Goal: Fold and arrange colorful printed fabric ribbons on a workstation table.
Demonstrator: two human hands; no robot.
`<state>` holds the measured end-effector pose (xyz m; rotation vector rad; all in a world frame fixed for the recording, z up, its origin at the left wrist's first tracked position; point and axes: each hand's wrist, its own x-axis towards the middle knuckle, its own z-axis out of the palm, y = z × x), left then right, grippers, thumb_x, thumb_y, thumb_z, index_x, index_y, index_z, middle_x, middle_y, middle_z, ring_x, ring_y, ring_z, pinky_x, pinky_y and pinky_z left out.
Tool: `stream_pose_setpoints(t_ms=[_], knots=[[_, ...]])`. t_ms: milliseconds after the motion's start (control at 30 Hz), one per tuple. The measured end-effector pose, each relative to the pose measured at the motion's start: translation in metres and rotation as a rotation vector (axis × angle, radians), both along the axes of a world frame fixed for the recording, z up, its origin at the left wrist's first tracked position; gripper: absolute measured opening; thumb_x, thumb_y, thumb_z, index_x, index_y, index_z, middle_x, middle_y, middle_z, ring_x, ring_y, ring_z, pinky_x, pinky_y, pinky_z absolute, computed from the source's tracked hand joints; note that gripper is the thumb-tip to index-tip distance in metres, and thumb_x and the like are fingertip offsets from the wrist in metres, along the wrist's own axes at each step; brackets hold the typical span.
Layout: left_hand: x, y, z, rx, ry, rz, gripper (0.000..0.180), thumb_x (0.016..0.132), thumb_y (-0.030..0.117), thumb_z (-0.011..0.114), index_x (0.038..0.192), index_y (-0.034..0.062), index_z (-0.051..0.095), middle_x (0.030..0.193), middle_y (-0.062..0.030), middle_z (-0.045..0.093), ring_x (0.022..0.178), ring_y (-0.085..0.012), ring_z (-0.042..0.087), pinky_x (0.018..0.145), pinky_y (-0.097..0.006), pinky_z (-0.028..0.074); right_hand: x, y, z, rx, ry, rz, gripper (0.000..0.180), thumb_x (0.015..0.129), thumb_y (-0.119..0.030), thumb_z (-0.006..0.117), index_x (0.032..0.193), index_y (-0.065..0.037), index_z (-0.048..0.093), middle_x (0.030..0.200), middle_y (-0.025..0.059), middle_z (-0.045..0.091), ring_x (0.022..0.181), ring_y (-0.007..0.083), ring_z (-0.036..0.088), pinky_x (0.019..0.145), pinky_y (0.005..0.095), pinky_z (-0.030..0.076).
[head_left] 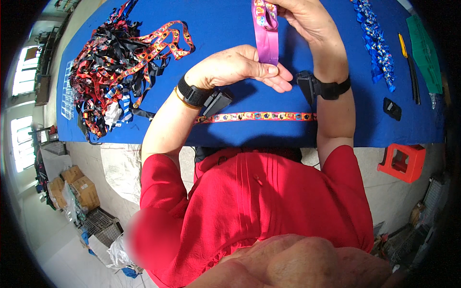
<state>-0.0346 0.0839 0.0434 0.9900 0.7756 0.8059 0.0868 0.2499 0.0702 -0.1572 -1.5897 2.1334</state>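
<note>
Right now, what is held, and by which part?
The purple ribbon: left hand holds its lower end; right hand, partly out of frame, apparently its upper part.

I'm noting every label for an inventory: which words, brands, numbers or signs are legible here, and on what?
None can be read.
Purple ribbon: printed design too small to make out any lettering.
Red patterned ribbon: likewise too small.
Ribbon pile: too jumbled and small.
Cardboard boxes: any markings too small and blurred.
</note>
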Motion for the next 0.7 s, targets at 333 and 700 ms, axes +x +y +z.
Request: stream_pose_setpoints(t_ms=[333, 700], knots=[[-0.033, -0.014, 0.030, 0.320, 0.354, 0.688, 0.046, 0.090, 0.007, 0.066, 0.133, -0.0023, 0.055, 0.124, -0.0119, 0.063, 0.114, -0.0174, 0.059, 0.102, -0.031, 0.045, 0.011, -0.027, 0.028, 0.115, -0.037, 0.014, 0.017, 0.101, -0.008, 0.054, 0.098, 0.005, 0.065, 0.081, 0.0087, 0.069, 0.069, 0.0140, 0.064, 0.065, 0.0255, 0.053], [-0.005, -0.002, 0.023, 0.393, 0.306, 1.010, 0.023, 0.089, 0.013, 0.077, 0.103, -0.0027, 0.068, 0.093, -0.0078, 0.073, 0.081, -0.0089, 0.067, 0.072, -0.021, 0.052, -0.002, -0.026, 0.002, 0.345, -0.067, -0.148, 0.016, 0.098, -0.011, 0.064, 0.106, 0.001, 0.070, 0.093, 0.0019, 0.068, 0.086, 0.0076, 0.062, 0.080, 0.0222, 0.051]])
